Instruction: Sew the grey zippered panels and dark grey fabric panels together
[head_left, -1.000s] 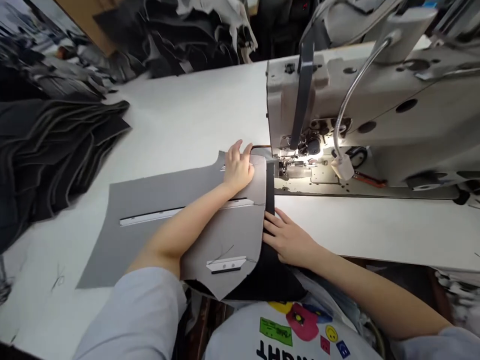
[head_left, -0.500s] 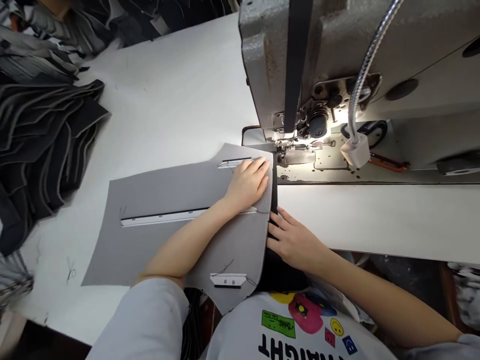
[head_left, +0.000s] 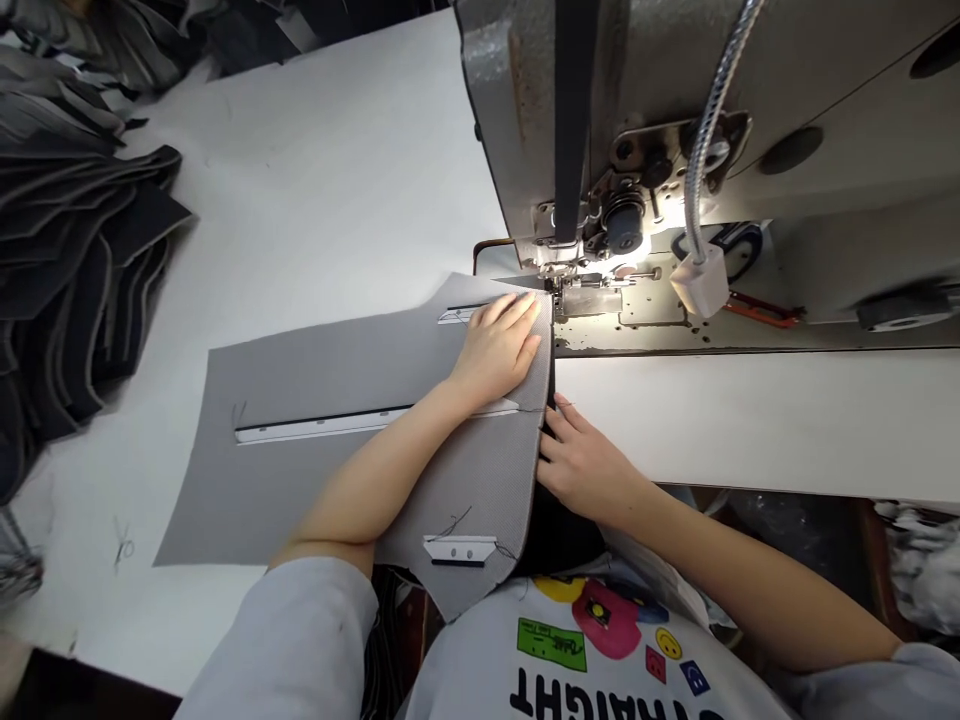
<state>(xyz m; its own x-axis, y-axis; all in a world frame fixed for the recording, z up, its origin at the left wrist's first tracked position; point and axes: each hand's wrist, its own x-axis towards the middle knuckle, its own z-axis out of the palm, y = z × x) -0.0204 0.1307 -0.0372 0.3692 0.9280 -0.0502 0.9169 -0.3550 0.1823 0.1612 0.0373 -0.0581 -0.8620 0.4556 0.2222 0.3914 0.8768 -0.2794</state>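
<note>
A large grey fabric panel (head_left: 300, 375) lies on the white table, its right edge at the presser foot (head_left: 556, 287) of a sewing machine (head_left: 517, 120). Several white strips are stitched on it, including a long strip (head_left: 322, 427) and a short strip (head_left: 459, 549) with loose threads. My left hand (head_left: 496, 345) rests flat on the panel near the foot, fingers spread. Black fabric (head_left: 559, 530) shows beneath the panel's right edge. My right hand (head_left: 589, 465) holds the black fabric along that edge, its fingertips partly hidden under the grey panel.
Dark fabric pieces (head_left: 67, 290) are piled at the left of the white table (head_left: 337, 180). A lamp on a flexible metal neck (head_left: 701, 280) lights the needle area. Behind it lies an orange-red tool (head_left: 765, 310). A clear plastic bag (head_left: 787, 535) shows below the table's front edge.
The grey panel's right edge has shifted slightly right, closer to the presser foot, with my left hand on it. My right fingers have tucked further under the edge. The whole view has shifted a little.
</note>
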